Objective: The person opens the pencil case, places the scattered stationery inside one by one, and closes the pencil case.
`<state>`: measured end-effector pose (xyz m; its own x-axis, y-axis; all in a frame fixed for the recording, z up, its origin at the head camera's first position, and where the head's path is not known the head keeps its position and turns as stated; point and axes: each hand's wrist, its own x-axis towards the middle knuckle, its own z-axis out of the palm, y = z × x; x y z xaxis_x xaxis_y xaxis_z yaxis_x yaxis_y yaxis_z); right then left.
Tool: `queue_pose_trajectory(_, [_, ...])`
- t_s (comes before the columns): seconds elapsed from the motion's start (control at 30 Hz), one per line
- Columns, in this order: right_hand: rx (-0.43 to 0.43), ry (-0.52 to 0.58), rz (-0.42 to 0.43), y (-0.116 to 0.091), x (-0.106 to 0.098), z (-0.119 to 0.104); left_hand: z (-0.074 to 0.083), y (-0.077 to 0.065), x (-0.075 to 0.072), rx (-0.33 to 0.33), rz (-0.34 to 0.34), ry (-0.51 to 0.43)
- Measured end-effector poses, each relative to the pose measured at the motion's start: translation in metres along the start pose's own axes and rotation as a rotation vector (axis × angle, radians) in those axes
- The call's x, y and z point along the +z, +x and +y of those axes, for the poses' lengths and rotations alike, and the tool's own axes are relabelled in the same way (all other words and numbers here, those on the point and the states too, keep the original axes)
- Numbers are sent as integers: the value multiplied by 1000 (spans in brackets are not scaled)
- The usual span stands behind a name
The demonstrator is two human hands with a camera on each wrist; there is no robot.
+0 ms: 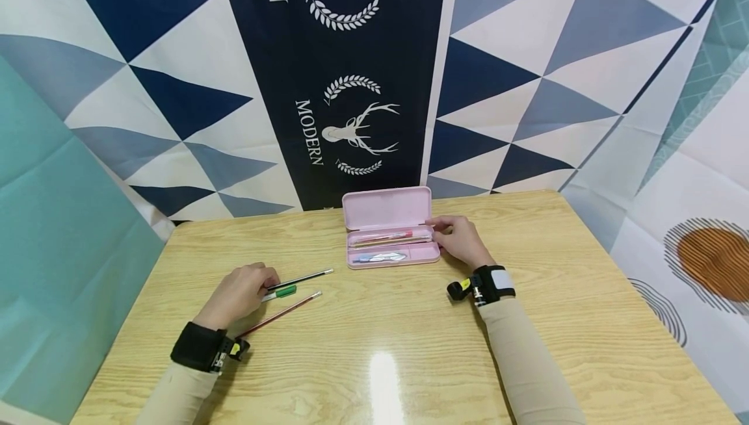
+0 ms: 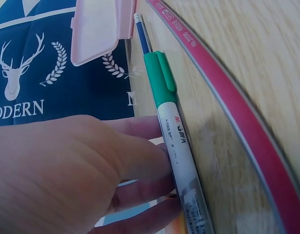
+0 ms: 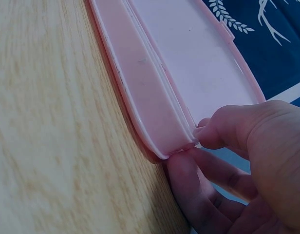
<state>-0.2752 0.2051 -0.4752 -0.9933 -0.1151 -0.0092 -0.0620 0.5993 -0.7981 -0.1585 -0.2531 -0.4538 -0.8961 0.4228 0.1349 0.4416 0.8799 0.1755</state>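
Observation:
On the left of the table, my left hand (image 1: 242,290) has its fingers curled at a dark pencil (image 1: 304,277) with a white end. Right beside those fingers lies a white marker with a green cap (image 2: 162,80), which covers the fingertips in the left wrist view. Nearer to me is a red pencil (image 1: 287,313), partly under the wrist. A pink pencil case (image 1: 386,207) stands with its lid up at the back of the table. My right hand (image 1: 461,240) pinches its right end, thumb over the rim (image 3: 203,134) and a finger against the outside.
Inside the case, a pink-capped pen and a gold-coloured pencil (image 1: 386,241) lie in the back compartment, and a blue-and-white pen (image 1: 379,257) in the front one. Behind the wooden table (image 1: 328,360) hangs a patterned cloth (image 1: 363,87), close to the case.

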Motion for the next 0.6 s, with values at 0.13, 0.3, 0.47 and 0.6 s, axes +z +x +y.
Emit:
queue_pose_trajectory(0.13, [2, 0, 0, 0, 0, 1, 0, 0, 1, -6, -2, 2])
queue_pose_trajectory(0.3, [-3, 2, -3, 0, 0, 1, 2, 0, 0, -20, -12, 0])
queue_pose_trajectory(0.47, [-5, 2, -4, 0, 0, 1, 4, -1, 0, -27, -5, -1])
queue_pose_trajectory(0.6, [-9, 1, 3, 0, 0, 1, 4, 0, 0, -11, 4, -5])
